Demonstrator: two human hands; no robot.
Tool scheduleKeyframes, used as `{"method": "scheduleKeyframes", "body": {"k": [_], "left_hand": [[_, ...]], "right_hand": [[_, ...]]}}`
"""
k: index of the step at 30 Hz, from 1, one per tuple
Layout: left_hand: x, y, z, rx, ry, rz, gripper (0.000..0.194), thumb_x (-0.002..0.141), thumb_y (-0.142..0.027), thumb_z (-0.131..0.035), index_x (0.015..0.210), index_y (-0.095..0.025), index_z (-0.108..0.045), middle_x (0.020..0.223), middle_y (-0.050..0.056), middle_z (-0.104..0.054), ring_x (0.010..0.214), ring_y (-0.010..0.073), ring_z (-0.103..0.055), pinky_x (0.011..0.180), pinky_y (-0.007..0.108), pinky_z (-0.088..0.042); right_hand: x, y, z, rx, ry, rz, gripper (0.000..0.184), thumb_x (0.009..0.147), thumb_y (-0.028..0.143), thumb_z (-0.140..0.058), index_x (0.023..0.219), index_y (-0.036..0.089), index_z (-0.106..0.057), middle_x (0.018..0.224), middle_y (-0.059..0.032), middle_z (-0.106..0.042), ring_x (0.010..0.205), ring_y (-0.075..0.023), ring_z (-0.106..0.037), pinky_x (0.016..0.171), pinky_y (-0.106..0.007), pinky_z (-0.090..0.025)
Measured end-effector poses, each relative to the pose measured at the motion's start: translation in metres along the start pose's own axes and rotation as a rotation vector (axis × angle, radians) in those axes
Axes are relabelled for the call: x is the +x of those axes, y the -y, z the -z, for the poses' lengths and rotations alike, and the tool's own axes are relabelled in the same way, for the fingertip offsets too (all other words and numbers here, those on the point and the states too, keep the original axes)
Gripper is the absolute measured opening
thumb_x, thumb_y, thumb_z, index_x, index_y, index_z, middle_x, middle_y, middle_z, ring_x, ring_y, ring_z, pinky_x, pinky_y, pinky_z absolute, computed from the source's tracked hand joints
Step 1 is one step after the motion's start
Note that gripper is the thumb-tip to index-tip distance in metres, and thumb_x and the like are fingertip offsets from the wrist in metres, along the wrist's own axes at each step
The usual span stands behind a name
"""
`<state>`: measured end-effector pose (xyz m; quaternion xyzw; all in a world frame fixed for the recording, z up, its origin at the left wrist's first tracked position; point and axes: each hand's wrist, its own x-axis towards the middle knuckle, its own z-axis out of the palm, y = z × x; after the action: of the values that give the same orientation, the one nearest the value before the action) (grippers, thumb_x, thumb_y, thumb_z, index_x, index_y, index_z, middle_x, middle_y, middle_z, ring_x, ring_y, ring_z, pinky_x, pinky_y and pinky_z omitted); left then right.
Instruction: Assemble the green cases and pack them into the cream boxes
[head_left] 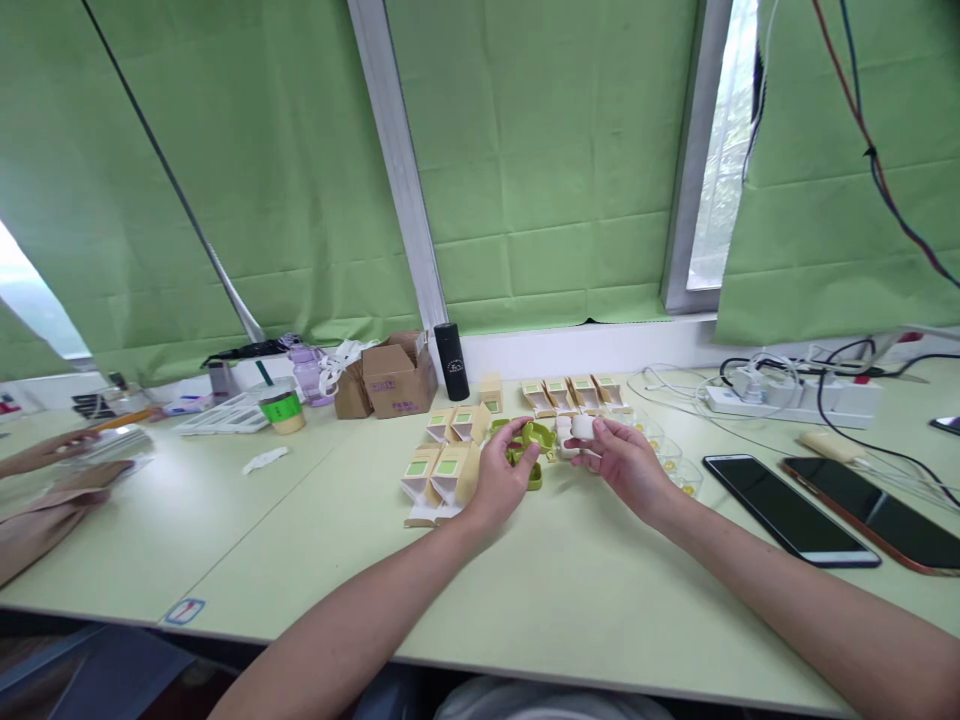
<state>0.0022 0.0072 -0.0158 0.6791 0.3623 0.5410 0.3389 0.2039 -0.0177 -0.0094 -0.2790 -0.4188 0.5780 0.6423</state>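
Observation:
Between the thumb and fingers of my left hand (501, 470) is a small green case (538, 435), held up above the table. More green cases (534, 476) lie just under and behind that hand. My right hand (626, 462) pinches a small white round piece (583, 427), a short gap to the right of the green case. Other white pieces (564, 440) show between the hands, partly hidden. Left of my left hand stand several open small cartons (444, 468). Several clear round containers (670, 458) with yellow spots sit behind my right hand.
Another row of open cartons (574, 394) stands at the back. A black bottle (451, 362), a cardboard box (401, 376) and a drink cup (283, 407) line the rear. Two phones (791, 508) and a power strip (795, 402) with cables are on the right. Another person's hand (60, 447) is far left.

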Motion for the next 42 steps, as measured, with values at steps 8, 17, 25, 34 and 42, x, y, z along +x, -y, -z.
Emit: {"method": "scheduleKeyframes", "body": {"k": [8,17,25,34,42], "left_hand": [[-0.001,-0.004,0.001,0.035,-0.041,-0.023,0.043,0.091,-0.040,-0.073,0.129,-0.020,-0.068,0.129,0.013,-0.070,0.114,0.0262,-0.065,0.103,0.042,-0.050],[0.000,-0.003,0.001,0.061,-0.070,-0.029,0.043,0.092,-0.038,-0.072,0.130,-0.018,-0.067,0.130,0.014,-0.069,0.115,0.0266,-0.063,0.105,0.044,-0.049],[-0.001,-0.003,0.001,0.091,-0.073,-0.057,0.041,0.093,-0.035,-0.070,0.130,-0.019,-0.067,0.131,0.014,-0.069,0.115,0.0264,-0.063,0.105,0.045,-0.048],[0.000,-0.003,0.001,0.094,-0.088,-0.077,0.040,0.092,-0.035,-0.071,0.129,-0.020,-0.068,0.129,0.013,-0.070,0.116,0.0263,-0.064,0.106,0.044,-0.048],[-0.002,-0.006,0.002,0.097,-0.092,-0.071,0.039,0.092,-0.035,-0.072,0.128,-0.020,-0.069,0.128,0.013,-0.070,0.117,0.0262,-0.064,0.106,0.044,-0.047]], "right_hand": [[0.001,-0.001,0.003,-0.008,-0.002,-0.003,0.038,0.074,0.054,-0.089,0.092,0.022,-0.075,0.096,-0.0046,-0.076,0.086,-0.0220,-0.073,0.067,-0.032,-0.057],[0.003,0.003,0.003,-0.219,-0.043,0.156,0.053,0.070,0.055,-0.090,0.107,0.024,-0.069,0.098,-0.0048,-0.076,0.087,-0.0224,-0.072,0.067,-0.033,-0.059],[0.003,0.004,0.003,-0.359,-0.037,0.225,0.051,0.066,0.049,-0.093,0.105,0.024,-0.069,0.099,-0.0036,-0.073,0.084,-0.0193,-0.069,0.070,-0.033,-0.060],[0.010,-0.006,0.014,-0.515,-0.001,0.314,0.039,0.074,0.039,-0.086,0.109,0.026,-0.074,0.112,-0.0059,-0.069,0.097,-0.0226,-0.068,0.083,-0.038,-0.059],[0.008,-0.007,0.020,-0.953,-0.014,0.485,0.048,0.077,0.018,-0.069,0.124,0.027,-0.066,0.114,-0.0054,-0.067,0.094,-0.0224,-0.063,0.083,-0.039,-0.055]]}}
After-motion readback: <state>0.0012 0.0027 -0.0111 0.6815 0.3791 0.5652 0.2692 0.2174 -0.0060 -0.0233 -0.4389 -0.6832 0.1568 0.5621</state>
